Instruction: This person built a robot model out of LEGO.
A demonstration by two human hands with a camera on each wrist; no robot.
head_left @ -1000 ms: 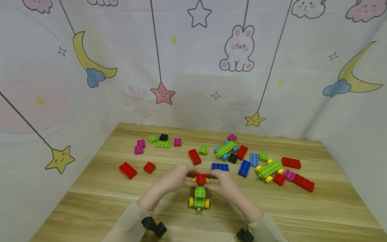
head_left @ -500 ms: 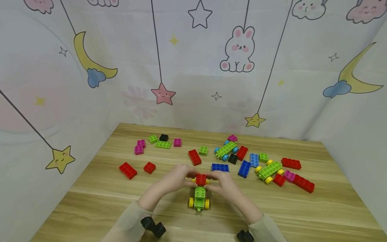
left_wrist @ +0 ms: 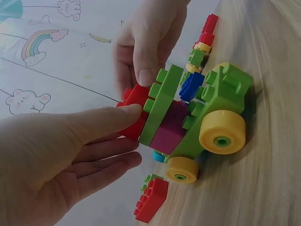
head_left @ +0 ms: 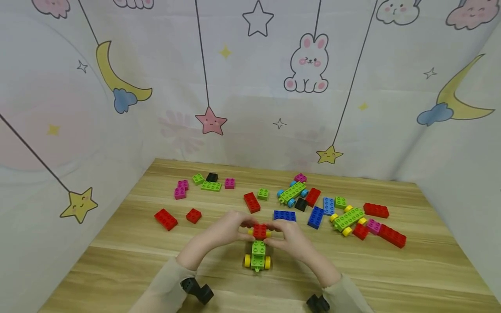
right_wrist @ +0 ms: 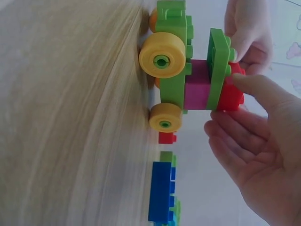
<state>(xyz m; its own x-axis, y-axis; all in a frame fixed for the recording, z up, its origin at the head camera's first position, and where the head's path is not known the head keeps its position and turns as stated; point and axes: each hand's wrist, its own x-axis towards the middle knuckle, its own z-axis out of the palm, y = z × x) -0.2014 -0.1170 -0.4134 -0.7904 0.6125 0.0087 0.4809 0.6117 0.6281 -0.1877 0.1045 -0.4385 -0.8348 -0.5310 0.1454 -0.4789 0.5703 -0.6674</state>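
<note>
My left hand (head_left: 231,229) and right hand (head_left: 291,238) hold a red brick (head_left: 260,232) from opposite sides, thumbs nearest me. The red brick tops a toy car near the table's front. Beneath it lies a flat green plate (left_wrist: 162,107), over a magenta brick (left_wrist: 170,128) that the head view hides. That stack rises from a green car base (right_wrist: 172,92) with yellow wheels (left_wrist: 223,132), which stands on the table. In the left wrist view, the left thumb presses the red brick's near side. The right wrist view shows the right thumb on it, other fingers extended behind.
Beyond the hands lie loose blue bricks (head_left: 284,216) and red bricks (head_left: 252,202). Two more green car bases stand farther off, one with blue wheels (head_left: 292,193), one with yellow wheels (head_left: 348,219). Magenta bricks (head_left: 180,193) and a green plate (head_left: 211,186) lie back left.
</note>
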